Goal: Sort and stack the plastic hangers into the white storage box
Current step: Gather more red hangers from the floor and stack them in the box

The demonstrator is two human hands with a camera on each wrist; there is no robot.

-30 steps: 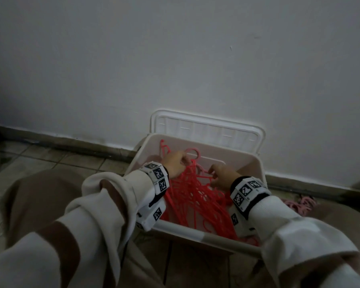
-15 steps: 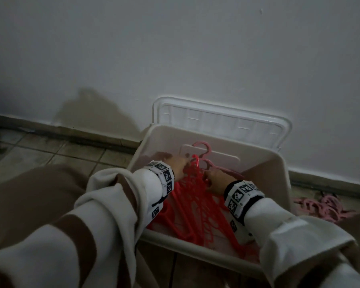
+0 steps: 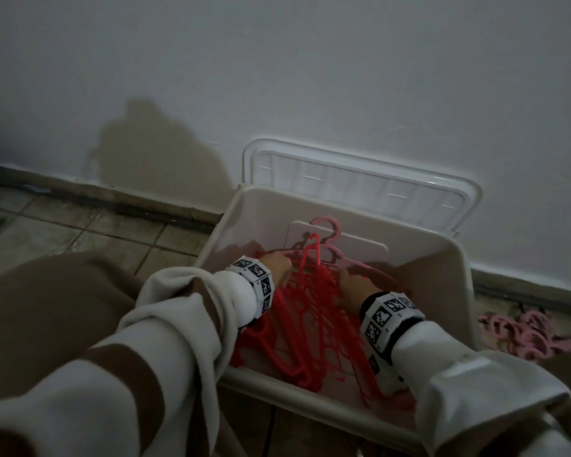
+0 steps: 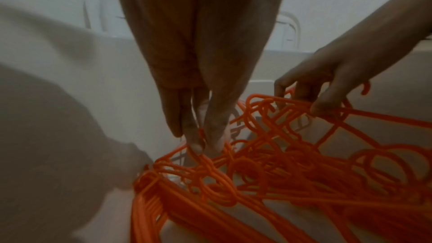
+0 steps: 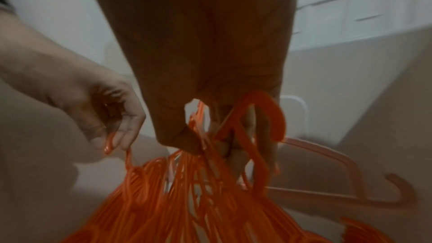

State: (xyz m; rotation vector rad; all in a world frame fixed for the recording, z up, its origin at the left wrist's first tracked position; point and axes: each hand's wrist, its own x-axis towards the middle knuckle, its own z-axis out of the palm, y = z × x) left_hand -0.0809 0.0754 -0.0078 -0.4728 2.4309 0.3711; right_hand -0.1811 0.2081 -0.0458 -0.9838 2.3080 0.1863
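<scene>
Inside the white storage box (image 3: pixel 419 258), both hands work a tangled bundle of red-orange hangers (image 3: pixel 314 324). The left hand (image 3: pixel 276 267) pinches a thin hanger wire between thumb and fingertips, as the left wrist view (image 4: pixel 198 136) shows; the right hand (image 3: pixel 351 286) has its fingers curled round several hanger necks and hooks, seen close in the right wrist view (image 5: pixel 233 136). How many hangers each hand holds cannot be told, since the wires overlap and both wrist views are blurred. The lower end of the bundle is hidden in the head view behind the right sleeve (image 3: pixel 459 374) and the marker-covered wristband (image 3: pixel 386 316); the left wristband (image 3: pixel 257 278) and left sleeve (image 3: pixel 185 311) cover the near left corner of the box. One paler pink hanger (image 3: pixel 330 239) lies against the far wall of the box, its hook raised; in the right wrist view it lies flat on the box floor beside the bundle (image 5: pixel 350 182).

The box stands on a tiled floor (image 3: pixel 80 232) against a white wall (image 3: pixel 310 77), with its lid (image 3: pixel 360 183) propped upright between box and wall. A heap of pink hangers (image 3: pixel 534 331) lies on the floor just beyond the right side of the box, dim and partly cut off. The person's brown-clad leg (image 3: pixel 47 308) fills the lower left.
</scene>
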